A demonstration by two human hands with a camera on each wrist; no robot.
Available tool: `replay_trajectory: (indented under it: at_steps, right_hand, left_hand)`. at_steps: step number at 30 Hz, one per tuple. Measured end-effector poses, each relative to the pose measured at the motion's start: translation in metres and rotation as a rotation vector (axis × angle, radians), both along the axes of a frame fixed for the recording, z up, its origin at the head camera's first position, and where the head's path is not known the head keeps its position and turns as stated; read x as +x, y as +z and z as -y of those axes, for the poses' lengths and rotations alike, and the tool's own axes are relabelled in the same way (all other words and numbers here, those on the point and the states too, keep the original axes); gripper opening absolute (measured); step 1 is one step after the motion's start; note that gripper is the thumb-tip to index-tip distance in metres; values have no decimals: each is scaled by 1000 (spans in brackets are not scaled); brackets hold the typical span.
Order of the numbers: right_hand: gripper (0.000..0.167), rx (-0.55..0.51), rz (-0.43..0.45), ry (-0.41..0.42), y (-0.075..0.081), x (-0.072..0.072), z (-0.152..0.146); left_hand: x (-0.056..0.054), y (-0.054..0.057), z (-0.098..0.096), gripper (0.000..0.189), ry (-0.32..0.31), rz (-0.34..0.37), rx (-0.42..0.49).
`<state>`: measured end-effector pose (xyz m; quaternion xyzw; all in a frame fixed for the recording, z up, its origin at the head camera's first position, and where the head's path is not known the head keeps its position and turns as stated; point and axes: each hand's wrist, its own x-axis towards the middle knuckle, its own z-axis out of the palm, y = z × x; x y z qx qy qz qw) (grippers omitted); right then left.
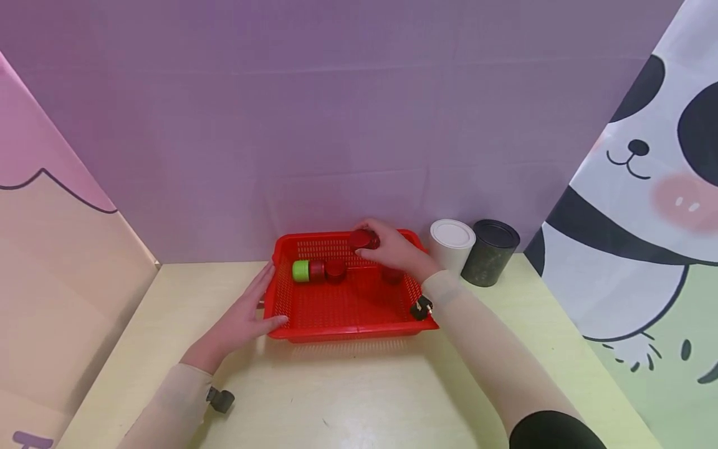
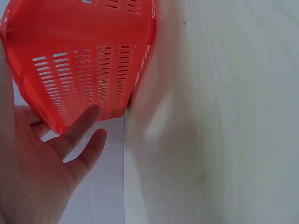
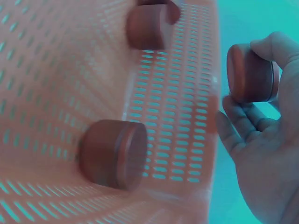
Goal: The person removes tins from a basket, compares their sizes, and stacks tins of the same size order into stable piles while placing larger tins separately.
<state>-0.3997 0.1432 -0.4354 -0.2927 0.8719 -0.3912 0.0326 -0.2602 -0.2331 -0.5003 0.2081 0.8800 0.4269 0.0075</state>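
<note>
A red plastic basket (image 1: pixel 359 327) with slotted walls stands on the table. My left hand (image 1: pixel 249 312) lies along its left side, thumb at the front left corner. In the left wrist view, the fingers (image 2: pixel 77 133) are extended beside the outer wall. My right hand (image 1: pixel 395 249) holds a small dark red round jar (image 1: pixel 363 240) up near the back rim, thumb and fingers about it. Within the basket, a green-ended container (image 1: pixel 300 271) lies left beside dark red jars (image 1: pixel 336 270). Another dark red jar (image 3: pixel 112 154) sits toward the right end, partly hidden by the right hand in the head view.
To the basket's right stand a white lidded canister (image 1: pixel 451 243) and a black-lidded dark canister (image 1: pixel 490 252). A purple cloth backdrop (image 1: pixel 359 125) rises behind the table (image 1: pixel 359 399). Printed panels flank both sides, with a panda (image 1: pixel 639 206) on the right one.
</note>
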Motion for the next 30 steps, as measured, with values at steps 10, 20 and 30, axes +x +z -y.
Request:
replay_trajectory:
  at_steps: [10,20,30]
  right_hand:
    - [48,-35,56,19,27,8,-25]
    - [50,-27,7,1,43,29,-46]
    - [49,8,-13,-56,44,45,-72]
  left_hand:
    - [0,1,-2,116,-1,7,-2]
    - [0,0,-1,118,6,7,-11]
    - [0,1,-1,116,3,4,-6]
